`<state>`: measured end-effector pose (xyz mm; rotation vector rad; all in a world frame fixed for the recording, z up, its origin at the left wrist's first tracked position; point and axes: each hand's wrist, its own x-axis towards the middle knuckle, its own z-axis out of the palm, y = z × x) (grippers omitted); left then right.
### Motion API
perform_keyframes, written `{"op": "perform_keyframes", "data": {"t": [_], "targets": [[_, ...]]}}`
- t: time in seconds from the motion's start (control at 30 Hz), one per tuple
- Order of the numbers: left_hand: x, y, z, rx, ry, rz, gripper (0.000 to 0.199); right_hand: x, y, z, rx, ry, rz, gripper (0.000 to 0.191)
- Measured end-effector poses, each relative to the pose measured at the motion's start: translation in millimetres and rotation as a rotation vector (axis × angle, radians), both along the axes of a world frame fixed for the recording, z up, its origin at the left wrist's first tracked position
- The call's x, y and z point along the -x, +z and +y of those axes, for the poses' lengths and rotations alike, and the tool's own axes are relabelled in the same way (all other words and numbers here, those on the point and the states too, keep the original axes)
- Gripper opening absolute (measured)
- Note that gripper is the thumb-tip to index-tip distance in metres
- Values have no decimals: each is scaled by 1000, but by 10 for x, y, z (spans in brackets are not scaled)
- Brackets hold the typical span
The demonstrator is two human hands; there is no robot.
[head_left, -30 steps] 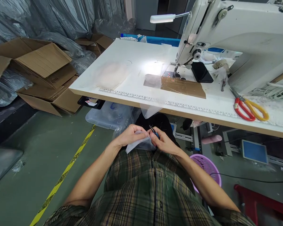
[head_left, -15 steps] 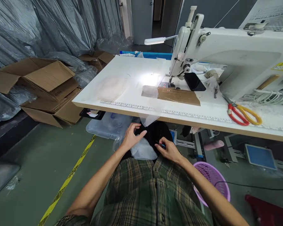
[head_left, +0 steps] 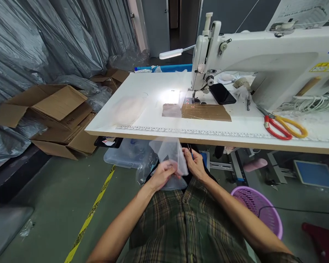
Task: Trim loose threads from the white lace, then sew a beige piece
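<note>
Sheer white fabric (head_left: 170, 153) hangs over the table's front edge down to my lap. My left hand (head_left: 164, 174) is closed on its lower part, fingers pinched together. Just to the right, my right hand (head_left: 195, 162) holds a small dark thread snipper (head_left: 190, 149) and is against the fabric's right edge. On the white table (head_left: 148, 84) above stands a white sewing machine (head_left: 252, 51); its needle area is lit. A brown card piece (head_left: 207, 112) lies in front of the needle. More thin pale fabric (head_left: 128, 110) rests on the left part of the table.
Red and yellow scissors (head_left: 285, 127) and a black phone (head_left: 222, 94) lie on the table at the right. A purple basket (head_left: 259, 208) stands on the floor by my right arm. Open cardboard boxes (head_left: 57, 106) are at the left. A yellow tape line (head_left: 93, 212) crosses the floor.
My left hand has moved down and right and closed on the sheer fabric. My right hand has risen slightly beside it with the snipper. The view has shifted a little.
</note>
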<state>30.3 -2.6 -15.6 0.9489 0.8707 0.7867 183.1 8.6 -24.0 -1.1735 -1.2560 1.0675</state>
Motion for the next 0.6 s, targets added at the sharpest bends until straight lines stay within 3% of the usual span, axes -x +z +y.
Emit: {"op": "perform_keyframes", "data": {"t": [0.13, 0.27, 0.37, 0.47, 0.6], "targets": [[76, -147, -145, 2, -60, 91, 43, 48, 29, -65, 15, 52, -37, 43], [143, -165, -73, -104, -80, 228, 39, 52, 78, -80, -10, -12, -169, 30], [276, -121, 63, -198, 35, 291, 56, 14, 98, -143, -62, 51, -224, 24], [413, -34, 192, -322, 113, 230, 73, -15, 106, -280, -119, 190, -253, 21], [407, 118, 238, -395, -128, 114, 58, -16, 124, -463, -178, 332, -242, 17]]}}
